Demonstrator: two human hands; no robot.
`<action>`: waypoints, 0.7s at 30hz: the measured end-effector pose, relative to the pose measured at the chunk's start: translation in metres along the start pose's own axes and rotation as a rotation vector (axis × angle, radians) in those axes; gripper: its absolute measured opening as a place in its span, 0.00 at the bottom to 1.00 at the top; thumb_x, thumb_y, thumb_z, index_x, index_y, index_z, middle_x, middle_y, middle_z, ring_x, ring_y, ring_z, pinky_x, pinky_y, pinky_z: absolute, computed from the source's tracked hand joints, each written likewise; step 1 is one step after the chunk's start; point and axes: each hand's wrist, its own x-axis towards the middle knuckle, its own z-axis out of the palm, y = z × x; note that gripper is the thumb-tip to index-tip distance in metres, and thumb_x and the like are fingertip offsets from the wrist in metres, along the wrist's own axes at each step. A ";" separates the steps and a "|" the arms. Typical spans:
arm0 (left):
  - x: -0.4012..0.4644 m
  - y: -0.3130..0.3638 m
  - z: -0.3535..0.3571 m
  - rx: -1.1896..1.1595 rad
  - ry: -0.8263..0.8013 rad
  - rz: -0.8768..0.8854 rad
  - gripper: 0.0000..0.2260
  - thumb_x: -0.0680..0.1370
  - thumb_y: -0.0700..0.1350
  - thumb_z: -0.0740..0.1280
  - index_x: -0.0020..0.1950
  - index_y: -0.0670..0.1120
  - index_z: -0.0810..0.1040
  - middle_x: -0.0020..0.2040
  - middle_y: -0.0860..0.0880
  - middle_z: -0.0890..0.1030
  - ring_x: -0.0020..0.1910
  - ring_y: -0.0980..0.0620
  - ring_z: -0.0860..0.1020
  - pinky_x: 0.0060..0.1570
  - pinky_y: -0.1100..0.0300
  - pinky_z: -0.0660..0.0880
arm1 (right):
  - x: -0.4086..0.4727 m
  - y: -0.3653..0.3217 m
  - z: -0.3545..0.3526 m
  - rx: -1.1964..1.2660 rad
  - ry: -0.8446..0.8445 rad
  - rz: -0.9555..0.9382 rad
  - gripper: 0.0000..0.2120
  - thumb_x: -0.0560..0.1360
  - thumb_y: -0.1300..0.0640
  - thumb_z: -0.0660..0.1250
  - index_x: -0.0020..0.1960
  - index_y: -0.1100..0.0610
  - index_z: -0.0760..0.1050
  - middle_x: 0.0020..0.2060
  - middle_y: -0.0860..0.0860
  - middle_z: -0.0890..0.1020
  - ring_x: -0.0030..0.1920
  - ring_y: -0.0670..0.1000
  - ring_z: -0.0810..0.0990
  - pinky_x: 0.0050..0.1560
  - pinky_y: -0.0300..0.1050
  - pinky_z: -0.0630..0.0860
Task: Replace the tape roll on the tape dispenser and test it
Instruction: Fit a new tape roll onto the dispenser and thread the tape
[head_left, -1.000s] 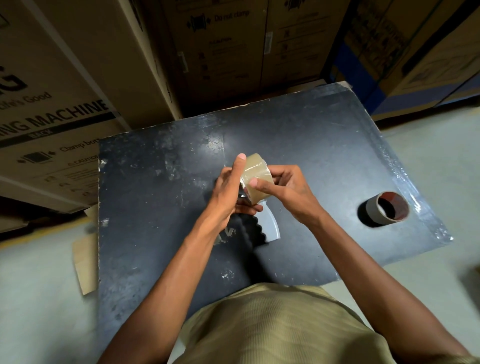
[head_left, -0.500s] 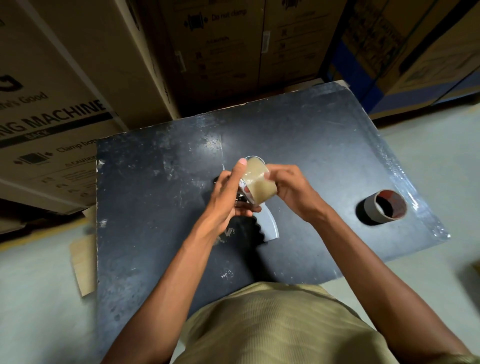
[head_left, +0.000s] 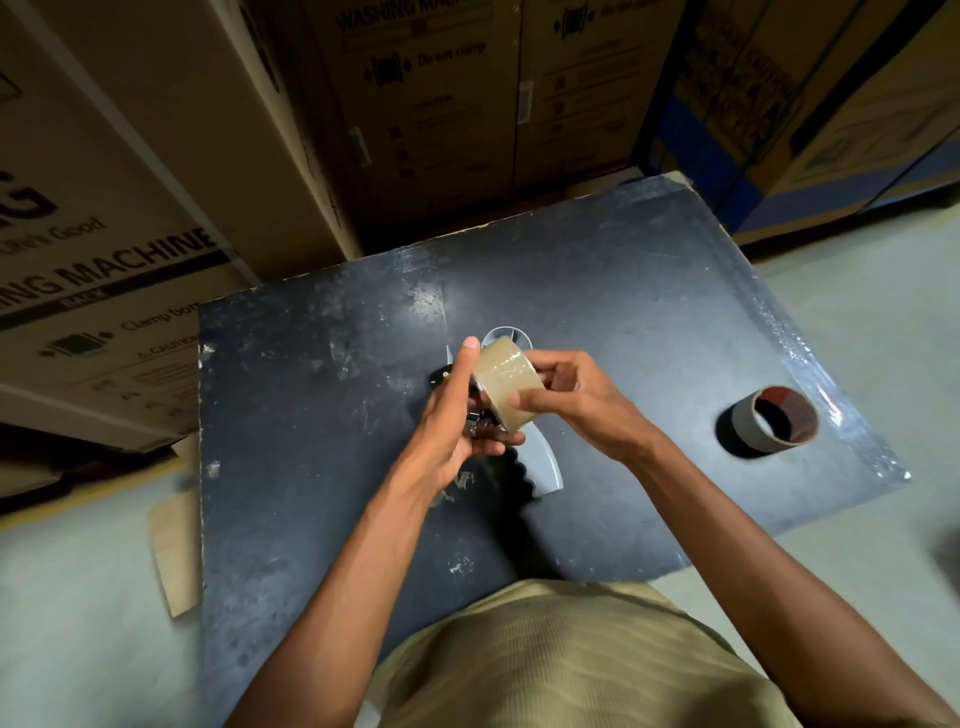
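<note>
Left hand (head_left: 457, 415): wraps the tape dispenser (head_left: 540, 457) at the frame's middle, keeping it steady.
Right hand (head_left: 576, 400): pinches the new tape roll (head_left: 506, 387), pressing it on.
Empty core (head_left: 774, 421): sits right on the table (head_left: 311, 415), out of the way.

My hands meet over the middle of the table (head_left: 322, 467) — my left hand (head_left: 457, 410) just left of the tape roll (head_left: 506, 387), my right hand (head_left: 576, 400) just right of it, both touching it. The tape dispenser (head_left: 540, 462) sits under the roll, its handle toward me. An empty core (head_left: 774, 421) stands well apart near the table's right edge. Cardboard boxes (head_left: 431, 104) stand behind the table — another box (head_left: 104, 234) to its left.
</note>
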 end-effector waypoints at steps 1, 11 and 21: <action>0.000 0.000 0.000 -0.001 -0.007 -0.004 0.29 0.78 0.70 0.57 0.61 0.50 0.81 0.55 0.35 0.83 0.34 0.39 0.84 0.25 0.61 0.73 | 0.000 0.001 0.000 -0.016 0.028 0.004 0.12 0.77 0.64 0.72 0.59 0.67 0.82 0.52 0.66 0.86 0.48 0.58 0.84 0.52 0.49 0.80; -0.005 0.004 0.006 -0.063 -0.036 0.012 0.24 0.77 0.66 0.64 0.60 0.47 0.80 0.48 0.39 0.84 0.43 0.33 0.84 0.44 0.43 0.84 | 0.006 0.005 0.017 -0.021 0.359 -0.049 0.11 0.79 0.58 0.71 0.40 0.63 0.83 0.34 0.62 0.84 0.34 0.53 0.80 0.38 0.46 0.74; 0.001 0.006 -0.008 0.333 0.080 0.447 0.18 0.79 0.58 0.61 0.61 0.53 0.84 0.54 0.49 0.84 0.41 0.60 0.80 0.33 0.60 0.77 | 0.012 0.007 0.020 -0.105 0.536 -0.050 0.20 0.73 0.48 0.75 0.33 0.63 0.81 0.30 0.66 0.81 0.29 0.54 0.76 0.32 0.48 0.70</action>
